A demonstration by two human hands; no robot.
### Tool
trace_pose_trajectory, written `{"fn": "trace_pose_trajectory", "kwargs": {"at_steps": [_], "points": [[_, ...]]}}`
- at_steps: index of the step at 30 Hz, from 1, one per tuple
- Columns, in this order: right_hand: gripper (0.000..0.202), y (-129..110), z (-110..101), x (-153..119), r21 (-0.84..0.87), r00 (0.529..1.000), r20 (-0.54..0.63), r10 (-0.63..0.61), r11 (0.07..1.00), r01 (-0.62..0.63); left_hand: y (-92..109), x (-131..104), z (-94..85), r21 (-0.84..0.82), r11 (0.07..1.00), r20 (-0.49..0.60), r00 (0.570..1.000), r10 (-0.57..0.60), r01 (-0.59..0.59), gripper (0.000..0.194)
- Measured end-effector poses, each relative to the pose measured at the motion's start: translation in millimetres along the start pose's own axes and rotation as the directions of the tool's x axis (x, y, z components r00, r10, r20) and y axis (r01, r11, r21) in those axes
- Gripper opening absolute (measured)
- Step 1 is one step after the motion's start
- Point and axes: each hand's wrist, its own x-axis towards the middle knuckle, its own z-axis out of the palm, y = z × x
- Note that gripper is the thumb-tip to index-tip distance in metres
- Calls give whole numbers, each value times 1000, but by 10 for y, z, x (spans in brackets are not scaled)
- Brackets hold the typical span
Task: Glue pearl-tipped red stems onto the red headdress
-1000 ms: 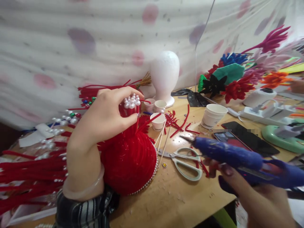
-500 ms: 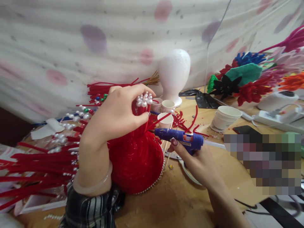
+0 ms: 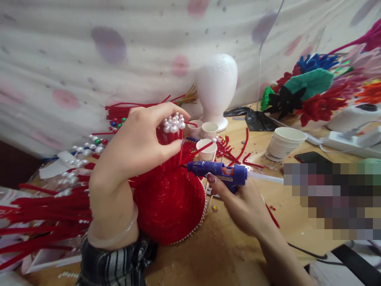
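Observation:
My left hand (image 3: 139,139) curls around a bundle of red fuzzy stems tipped with a white pearl cluster (image 3: 174,123). The stems stand up from the top of a rounded red piece (image 3: 172,206), whose lower edge carries a string of small pearls. My right hand (image 3: 238,198) grips a blue glue gun (image 3: 218,171), thumb on its near side. Its nozzle points left and meets, or almost meets, the base of the stems below my left fingers. A white glue stick runs out of the gun's back end.
White foam head (image 3: 218,87) behind; paper cups (image 3: 206,149) near the gun and stacked cups (image 3: 281,145) at right. Red stems (image 3: 44,210) with pearls lie left. Fuzzy flowers (image 3: 318,99), a power strip (image 3: 351,141) and a phone (image 3: 315,159) are at right.
The glue gun has moved left and its nozzle is now at the base of the stems. My left hand still holds the bundle. The view has shifted slightly.

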Motion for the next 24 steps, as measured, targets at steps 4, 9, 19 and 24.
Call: {"fn": "trace_pose_trajectory", "kwargs": {"at_steps": [4,9,19,24], "points": [[24,-29,-1,13,6,1000,-7,-15,1000,15,-15,7,5,-1,1000,-4,1000,-9,9,35],[25,-21,4,7,74,1000,-17,17,997,-16,-18,9,0,11,1000,16,1000,-22,22,34],[26,-16,13,0,143,998,-32,61,988,-56,-3,7,-5,25,999,23,999,-27,26,35],[31,-28,1,20,112,998,-30,63,992,-60,-7,6,-2,15,1000,17,1000,-19,19,35]]}}
